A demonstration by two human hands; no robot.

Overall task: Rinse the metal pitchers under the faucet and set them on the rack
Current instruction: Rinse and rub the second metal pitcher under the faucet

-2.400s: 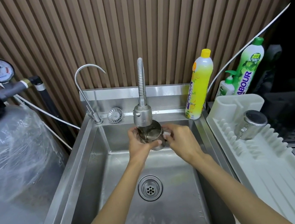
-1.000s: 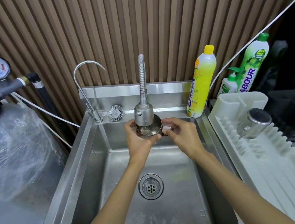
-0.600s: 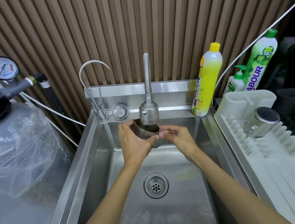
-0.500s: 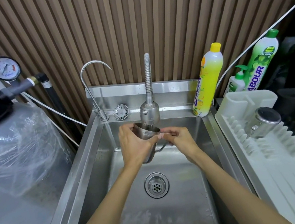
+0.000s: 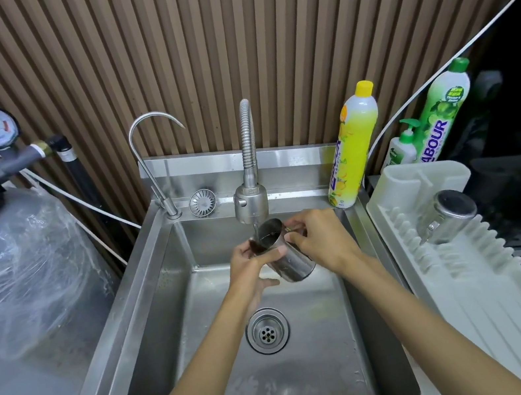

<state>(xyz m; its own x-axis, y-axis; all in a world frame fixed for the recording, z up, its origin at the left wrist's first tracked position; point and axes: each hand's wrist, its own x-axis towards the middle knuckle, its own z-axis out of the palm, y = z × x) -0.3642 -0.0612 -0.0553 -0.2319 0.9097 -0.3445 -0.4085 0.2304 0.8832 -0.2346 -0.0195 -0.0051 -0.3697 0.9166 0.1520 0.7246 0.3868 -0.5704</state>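
Held pitcher between left hand and right hand, racked pitcher well right of them: two. Faucets, two, beyond the hands. Bottles, three, beyond-right.

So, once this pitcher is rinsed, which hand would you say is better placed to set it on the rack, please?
Right. The right hand grips the pitcher on the side nearer the rack, which lies right of the sink; the left hand would probably have to cross over.

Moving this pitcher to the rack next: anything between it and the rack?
Only the sink's right rim lies between the held pitcher and the rack. The yellow bottle stands farther back; a second pitcher already occupies the rack's far slots.
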